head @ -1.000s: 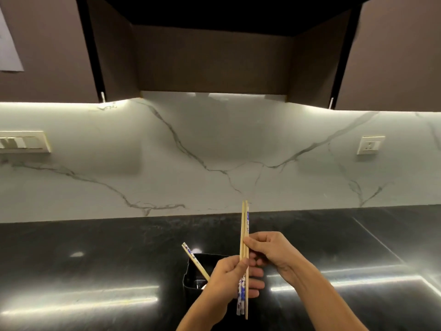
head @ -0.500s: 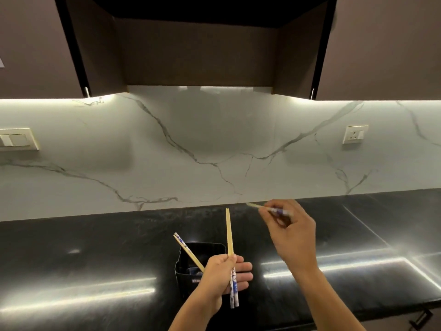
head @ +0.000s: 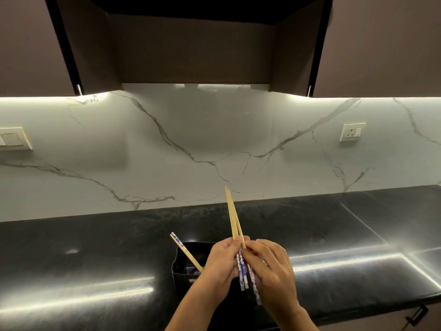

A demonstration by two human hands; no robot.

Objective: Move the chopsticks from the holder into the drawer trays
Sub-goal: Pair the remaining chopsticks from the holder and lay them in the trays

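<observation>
Both forearms are raised from the bottom edge toward the lower centre of the frame. The left hand (head: 220, 263) and right hand (head: 272, 271) are brought together, fingers curled closed, knuckles nearly touching.

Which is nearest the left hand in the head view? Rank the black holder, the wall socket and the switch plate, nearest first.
1. Holder: right beside the left hand, on its left.
2. Socket: up on the right wall.
3. Switch plate: far left wall edge.
</observation>
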